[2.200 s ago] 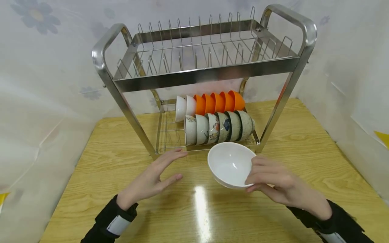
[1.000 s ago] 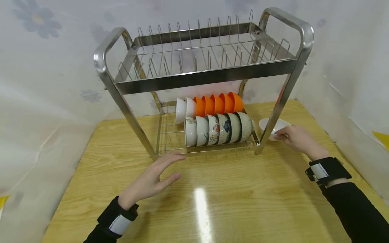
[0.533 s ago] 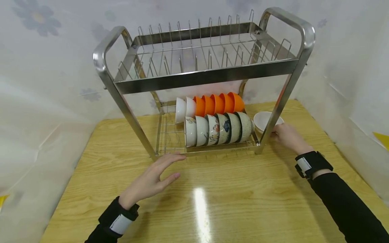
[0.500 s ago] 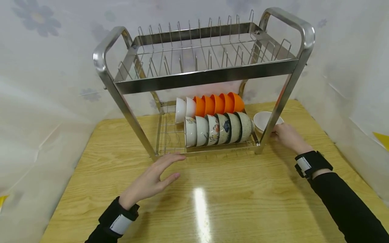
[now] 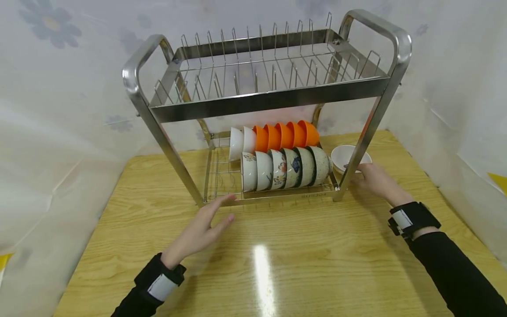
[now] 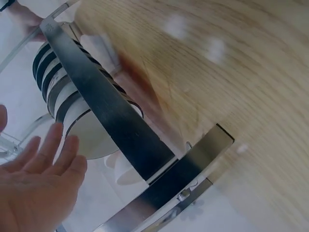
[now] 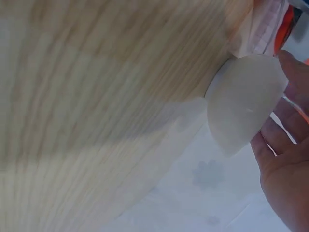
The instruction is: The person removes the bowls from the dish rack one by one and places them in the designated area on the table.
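A plain white bowl [image 5: 343,155] stands on the table just right of the rack, partly behind the rack's front right leg. Beside its right side is my right hand [image 5: 376,179], fingertips at the rim. In the right wrist view the fingers of my right hand [image 7: 285,145] are loosely spread and the thumb touches the edge of the white bowl [image 7: 246,101]. My left hand [image 5: 202,231], fingers straight and apart, hovers by the rack's front left corner and holds nothing. The metal two-tier dish rack [image 5: 269,94] carries bowls on its lower shelf.
On the lower shelf, patterned bowls [image 5: 277,169] stand in front of several orange bowls [image 5: 285,135] and two white bowls [image 5: 242,143]. The upper tier has upright wire dividers [image 5: 255,81]. A flowered sheet [image 5: 59,110] covers the walls round the wooden table [image 5: 198,281].
My right hand carried the white bowl from in front of the rack to its right side and has eased slightly back from it. My left hand has shifted a little.
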Tool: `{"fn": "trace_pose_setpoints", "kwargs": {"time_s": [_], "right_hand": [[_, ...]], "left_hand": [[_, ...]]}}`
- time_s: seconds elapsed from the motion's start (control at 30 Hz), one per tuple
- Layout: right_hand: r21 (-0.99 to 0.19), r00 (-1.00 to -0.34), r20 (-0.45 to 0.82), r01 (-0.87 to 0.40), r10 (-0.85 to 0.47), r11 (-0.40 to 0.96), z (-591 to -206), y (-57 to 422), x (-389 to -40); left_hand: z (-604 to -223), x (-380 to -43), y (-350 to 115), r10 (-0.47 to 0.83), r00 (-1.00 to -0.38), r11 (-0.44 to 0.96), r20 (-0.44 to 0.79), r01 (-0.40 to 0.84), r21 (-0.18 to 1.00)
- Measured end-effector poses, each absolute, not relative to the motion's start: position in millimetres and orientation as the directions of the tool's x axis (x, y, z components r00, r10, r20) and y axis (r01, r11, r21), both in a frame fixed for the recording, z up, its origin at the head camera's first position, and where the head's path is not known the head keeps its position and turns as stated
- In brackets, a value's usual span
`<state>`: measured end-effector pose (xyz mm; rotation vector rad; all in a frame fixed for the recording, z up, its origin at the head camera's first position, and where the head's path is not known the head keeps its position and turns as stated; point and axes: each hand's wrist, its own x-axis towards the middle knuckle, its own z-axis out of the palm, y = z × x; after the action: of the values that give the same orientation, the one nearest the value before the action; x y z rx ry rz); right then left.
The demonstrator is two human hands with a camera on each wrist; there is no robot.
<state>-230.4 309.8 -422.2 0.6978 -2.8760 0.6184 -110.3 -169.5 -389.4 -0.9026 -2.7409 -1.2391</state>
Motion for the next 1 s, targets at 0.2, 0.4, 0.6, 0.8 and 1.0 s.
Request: {"fn": "trace_pose_setpoints", "kwargs": {"time_s": [0.2,0.4,0.6,0.8,1.0], "right_hand": [[-0.396,-0.865,0.288,-0.498,-0.411,0.771,-421,310,-216],[-0.446,-0.858,0.339,-0.507,-0.385,0.738,-419,309,-202],[-0.449,-0.837,0.389,-0.537,-0.385,0.714,-418,306,-193],[-0.477,-0.848,0.401,-0.516,-0.346,0.712,-416,301,-187],[-0.466,-0.827,0.454,-0.538,-0.332,0.703,-415,298,-185]], "left_hand": [[-392,-124,-168,0.386,-0.888,0.506,0.249,0.43,0.747],[-391,-141,-165,0.311,-0.915,0.499,0.256,0.387,0.776],[-380,-165,-155,0.208,-0.954,0.441,0.214,0.287,0.85],[-367,-190,-138,0.024,-0.995,0.381,0.098,0.1,0.919],[-363,-219,-126,-0.094,-0.995,0.36,0.017,-0.018,0.933]]}}
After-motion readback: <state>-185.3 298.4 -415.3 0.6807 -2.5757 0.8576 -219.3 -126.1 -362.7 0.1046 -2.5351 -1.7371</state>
